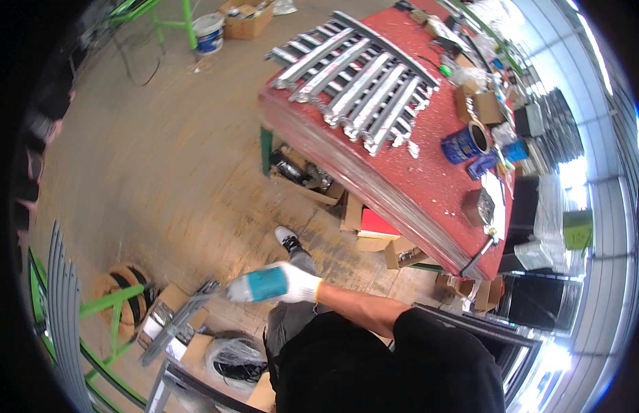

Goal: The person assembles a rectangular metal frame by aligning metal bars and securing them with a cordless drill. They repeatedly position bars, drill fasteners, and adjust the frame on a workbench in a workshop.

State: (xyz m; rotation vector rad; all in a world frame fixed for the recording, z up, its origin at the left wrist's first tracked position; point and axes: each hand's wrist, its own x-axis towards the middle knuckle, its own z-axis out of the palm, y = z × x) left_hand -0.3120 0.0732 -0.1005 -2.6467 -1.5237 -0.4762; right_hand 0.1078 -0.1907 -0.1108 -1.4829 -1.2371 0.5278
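Observation:
My right hand [300,283], in a white work glove, is closed around one end of a teal and pale grey cylinder [264,284]. It looks like a bottle or can, but its exact kind is not clear. Lying sideways in my grip, its pale rounded end points left. Beyond that end, lower left, are grey metal bars [178,327] above open cardboard boxes. My left hand is out of the picture.
A red worktable [429,186] carries stacked metal profiles [360,76], a blue can [464,143] and a hammer [481,253]. Boxes sit beneath it. Lower left are a green stand [116,323] with long grey bars, and a plastic-wrapped coil [238,361]. A white bucket [209,33] stands far off.

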